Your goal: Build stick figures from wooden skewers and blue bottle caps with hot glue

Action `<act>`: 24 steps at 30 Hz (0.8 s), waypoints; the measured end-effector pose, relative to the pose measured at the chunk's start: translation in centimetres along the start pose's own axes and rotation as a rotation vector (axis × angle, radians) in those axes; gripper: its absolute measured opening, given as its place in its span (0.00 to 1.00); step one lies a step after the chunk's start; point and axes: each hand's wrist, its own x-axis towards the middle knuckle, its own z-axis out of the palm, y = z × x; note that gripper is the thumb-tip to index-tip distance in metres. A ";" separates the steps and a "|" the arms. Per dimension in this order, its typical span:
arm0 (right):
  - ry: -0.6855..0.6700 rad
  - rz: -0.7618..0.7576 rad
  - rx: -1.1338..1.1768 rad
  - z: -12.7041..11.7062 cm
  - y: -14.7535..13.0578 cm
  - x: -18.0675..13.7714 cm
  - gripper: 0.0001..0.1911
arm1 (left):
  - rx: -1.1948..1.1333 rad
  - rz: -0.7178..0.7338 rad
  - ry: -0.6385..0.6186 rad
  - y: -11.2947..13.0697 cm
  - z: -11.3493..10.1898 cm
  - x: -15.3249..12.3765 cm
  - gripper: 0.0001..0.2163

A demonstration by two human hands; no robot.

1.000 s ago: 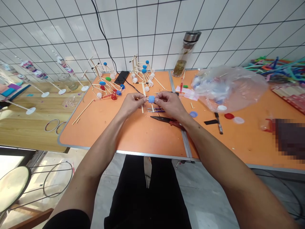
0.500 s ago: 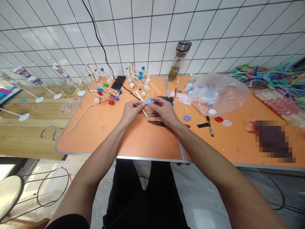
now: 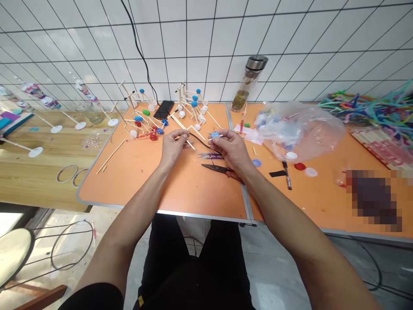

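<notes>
My left hand [image 3: 174, 148] is closed, with a thin wooden stick [image 3: 191, 145] pinched between thumb and fingers. To its right, my right hand [image 3: 234, 148] grips a small light-blue cap [image 3: 215, 135] with a short pale stick by it. The two hands are apart above the orange table [image 3: 193, 193]. Beneath and beside the right hand lie purple-handled thread snips [image 3: 209, 156] and pliers [image 3: 217, 168] with dark jaws and reddish handles. Behind the hands stand stick models [image 3: 193, 103] with blue and white round parts, and another model [image 3: 138, 118] with red, blue and green parts.
A black phone [image 3: 164, 110] lies near the tiled wall, beside a glass bottle [image 3: 248, 84]. Rightward are a clear plastic bag [image 3: 303, 129], loose caps, a marker [image 3: 288, 178] and colourful pipe cleaners [image 3: 371, 110]. Loose sticks [image 3: 111, 156] lie at left; a wooden table [image 3: 41, 176] adjoins.
My hands have moved apart from the light-blue cap they both held. The cap stays in my right hand, slightly to the right, while a wooden stick now shows in my left.
</notes>
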 end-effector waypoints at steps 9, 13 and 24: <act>-0.177 0.188 -0.007 1.1 1.1 -1.3 0.36 | -0.047 0.116 0.004 -0.5 -0.1 0.0 0.16; -0.171 0.182 0.026 1.3 1.4 -1.3 0.35 | -0.065 0.084 0.021 -0.4 0.2 -0.2 0.15; -0.113 0.168 0.059 1.8 1.8 -1.2 0.38 | -0.017 -0.032 0.099 -0.5 1.0 -0.3 0.21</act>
